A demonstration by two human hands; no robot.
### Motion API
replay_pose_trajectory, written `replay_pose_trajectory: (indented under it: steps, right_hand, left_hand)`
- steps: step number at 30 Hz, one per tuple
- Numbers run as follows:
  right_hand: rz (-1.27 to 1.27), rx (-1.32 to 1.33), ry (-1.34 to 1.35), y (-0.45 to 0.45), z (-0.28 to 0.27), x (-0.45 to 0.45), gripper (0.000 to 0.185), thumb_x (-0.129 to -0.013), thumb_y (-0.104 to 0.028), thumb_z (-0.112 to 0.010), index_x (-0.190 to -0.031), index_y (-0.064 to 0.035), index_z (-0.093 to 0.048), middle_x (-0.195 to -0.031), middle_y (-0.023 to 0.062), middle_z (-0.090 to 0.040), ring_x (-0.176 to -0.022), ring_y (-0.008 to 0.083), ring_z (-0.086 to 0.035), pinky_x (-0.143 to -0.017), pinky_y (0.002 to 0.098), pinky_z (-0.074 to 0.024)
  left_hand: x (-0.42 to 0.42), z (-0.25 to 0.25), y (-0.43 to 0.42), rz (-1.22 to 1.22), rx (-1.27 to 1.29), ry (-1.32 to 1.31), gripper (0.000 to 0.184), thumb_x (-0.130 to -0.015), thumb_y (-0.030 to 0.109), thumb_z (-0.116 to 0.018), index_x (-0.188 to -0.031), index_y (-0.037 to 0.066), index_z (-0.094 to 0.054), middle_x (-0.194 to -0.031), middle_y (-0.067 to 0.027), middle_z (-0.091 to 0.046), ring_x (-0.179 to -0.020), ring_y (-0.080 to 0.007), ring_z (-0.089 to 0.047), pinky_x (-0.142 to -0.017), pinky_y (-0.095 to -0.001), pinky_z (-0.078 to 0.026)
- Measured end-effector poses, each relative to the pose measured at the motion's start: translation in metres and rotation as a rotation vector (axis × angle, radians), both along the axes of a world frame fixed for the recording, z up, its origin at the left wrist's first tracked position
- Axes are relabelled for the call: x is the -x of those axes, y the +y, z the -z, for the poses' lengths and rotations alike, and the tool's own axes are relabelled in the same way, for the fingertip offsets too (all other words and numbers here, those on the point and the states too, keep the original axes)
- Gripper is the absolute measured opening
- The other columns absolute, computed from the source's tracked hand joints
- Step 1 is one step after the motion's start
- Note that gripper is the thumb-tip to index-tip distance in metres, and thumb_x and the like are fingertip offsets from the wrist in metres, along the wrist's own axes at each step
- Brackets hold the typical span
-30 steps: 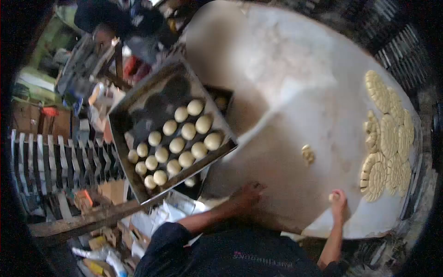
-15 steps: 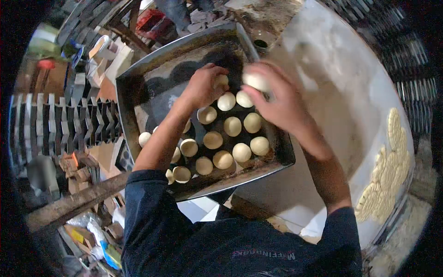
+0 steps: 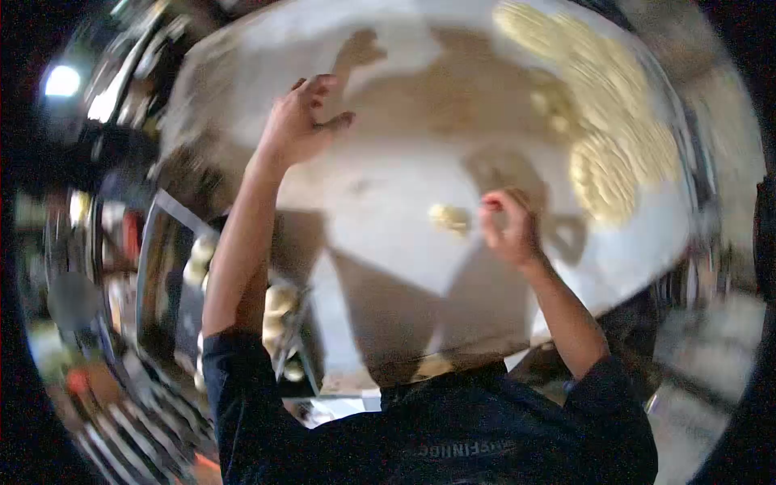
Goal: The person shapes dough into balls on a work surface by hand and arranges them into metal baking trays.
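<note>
Table (image 3: 380,174): reference surface. Tray (image 3: 182,212): at the table's near left side, partly hidden by the left arm. Patterned dough rounds (image 3: 605,178): grouped along the table's right side. Left hand (image 3: 299,123): above the table's left part, grip wide. Right hand (image 3: 512,230): right of table centre, fingers curled; cannot tell whether they hold anything. Small dough pile (image 3: 449,218): on the table, near its centre.

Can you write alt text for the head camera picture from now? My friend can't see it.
A person's left hand is open above a whitish table, the right hand near a small dough lump. Flat ridged dough pieces lie toward the right, and a tray of dough balls sits at lower left, partly hidden by the left arm.
</note>
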State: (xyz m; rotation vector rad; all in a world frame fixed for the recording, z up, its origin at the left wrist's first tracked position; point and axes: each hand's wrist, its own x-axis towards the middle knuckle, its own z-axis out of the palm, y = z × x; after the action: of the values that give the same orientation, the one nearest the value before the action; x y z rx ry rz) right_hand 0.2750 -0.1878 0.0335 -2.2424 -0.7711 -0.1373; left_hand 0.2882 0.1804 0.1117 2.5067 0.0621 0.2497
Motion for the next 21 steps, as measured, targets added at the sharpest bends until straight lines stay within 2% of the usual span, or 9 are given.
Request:
replay_pose_trajectory:
  steps: [3, 5, 7, 11, 13, 15, 17, 19, 21]
  right_hand:
    - [0.045, 0.111, -0.016, -0.092, 0.051, 0.000, 0.016, -0.080, -0.015, -0.063, -0.089, -0.0014, -0.061, -0.078, 0.0116, -0.060, -0.078, 0.0284, -0.059, -0.080, 0.0406, -0.0451]
    - [-0.012, 0.238, 0.074, -0.163, 0.075, 0.013, 0.015, -0.076, -0.018, -0.064, -0.084, -0.0070, -0.057, -0.083, 0.0109, -0.059, -0.086, 0.0313, -0.056, -0.081, 0.0463, -0.0400]
    - [-0.026, 0.221, 0.015, -0.241, 0.088, 0.011, 0.014, -0.077, -0.019, -0.063, -0.081, -0.0081, -0.055, -0.081, 0.0113, -0.056, -0.084, 0.0328, -0.055, -0.081, 0.0475, -0.0392]
    - [0.276, 0.141, 0.015, -0.344, 0.096, 0.001, 0.014, -0.079, -0.018, -0.061, -0.076, -0.0094, -0.051, -0.076, 0.0097, -0.051, -0.077, 0.0315, -0.050, -0.073, 0.0450, -0.0354]
    - [0.360, 0.053, -0.014, -0.355, 0.096, -0.007, 0.013, -0.077, -0.015, -0.062, -0.075, -0.0097, -0.050, -0.072, 0.0085, -0.051, -0.073, 0.0310, -0.050, -0.072, 0.0452, -0.0351]
    - [0.441, 0.013, -0.013, -0.356, 0.098, -0.019, 0.013, -0.076, -0.015, -0.062, -0.074, -0.0096, -0.050, -0.069, 0.0081, -0.050, -0.071, 0.0308, -0.050, -0.073, 0.0449, -0.0354]
    - [0.512, -0.021, 0.010, -0.351, 0.101, -0.023, 0.013, -0.074, -0.014, -0.063, -0.073, -0.0095, -0.051, -0.067, 0.0076, -0.050, -0.069, 0.0306, -0.051, -0.074, 0.0447, -0.0358]
    - [0.584, 0.004, 0.002, -0.350, 0.098, -0.032, 0.013, -0.072, -0.013, -0.064, -0.071, -0.0094, -0.052, -0.066, 0.0076, -0.052, -0.069, 0.0303, -0.053, -0.074, 0.0443, -0.0370]
    - [0.625, -0.056, -0.002, -0.349, 0.091, -0.033, 0.013, -0.069, -0.013, -0.066, -0.071, -0.0092, -0.053, -0.069, 0.0082, -0.054, -0.072, 0.0299, -0.055, -0.076, 0.0424, -0.0388]
  left_hand:
    - [-0.135, 0.058, -0.143, 0.367, 0.121, 0.311, 0.066, -0.078, 0.039, -0.078, -0.133, 0.014, -0.053, -0.127, -0.0119, -0.058, -0.113, -0.0258, -0.057, -0.087, -0.0375, -0.052]
    - [-0.201, 0.111, -0.228, 0.487, 0.314, 0.776, 0.070, -0.082, 0.050, -0.071, -0.138, 0.015, -0.049, -0.138, -0.0118, -0.051, -0.117, -0.0269, -0.055, -0.092, -0.0417, -0.050]
    - [-0.266, 0.204, -0.292, 0.308, 0.503, 0.645, 0.069, -0.088, 0.056, -0.061, -0.141, 0.015, -0.044, -0.144, -0.0109, -0.045, -0.119, -0.0268, -0.053, -0.089, -0.0471, -0.051]
    - [-0.334, 0.197, -0.373, -0.020, 0.197, 0.686, 0.076, -0.082, 0.060, -0.064, -0.131, 0.003, -0.053, -0.132, -0.0226, -0.050, -0.116, -0.0315, -0.055, -0.086, -0.0556, -0.051]
    - [-0.371, 0.262, -0.378, -0.120, 0.434, 0.307, 0.065, -0.081, 0.053, -0.069, -0.116, 0.000, -0.060, -0.109, -0.0171, -0.061, -0.098, -0.0289, -0.061, -0.076, -0.0494, -0.053]
    - [-0.389, 0.243, -0.392, -0.127, 0.502, 0.120, 0.059, -0.080, 0.050, -0.072, -0.109, -0.001, -0.063, -0.098, -0.0143, -0.067, -0.089, -0.0276, -0.065, -0.071, -0.0463, -0.053]
    - [-0.354, 0.169, -0.412, -0.258, 0.652, 0.457, 0.035, -0.081, 0.034, -0.076, -0.100, 0.006, -0.065, -0.069, -0.0038, -0.057, -0.060, -0.0143, -0.054, -0.042, -0.0257, -0.038]
    - [-0.318, 0.149, -0.406, -0.285, 0.696, 0.450, 0.032, -0.079, 0.028, -0.078, -0.098, 0.006, -0.065, -0.073, -0.0040, -0.059, -0.060, -0.0135, -0.053, -0.042, -0.0262, -0.036]
    - [-0.287, 0.190, -0.375, -0.153, 1.157, 0.163, 0.029, -0.074, 0.022, -0.082, -0.091, 0.007, -0.065, -0.078, -0.0052, -0.062, -0.059, -0.0138, -0.055, -0.043, -0.0283, -0.036]
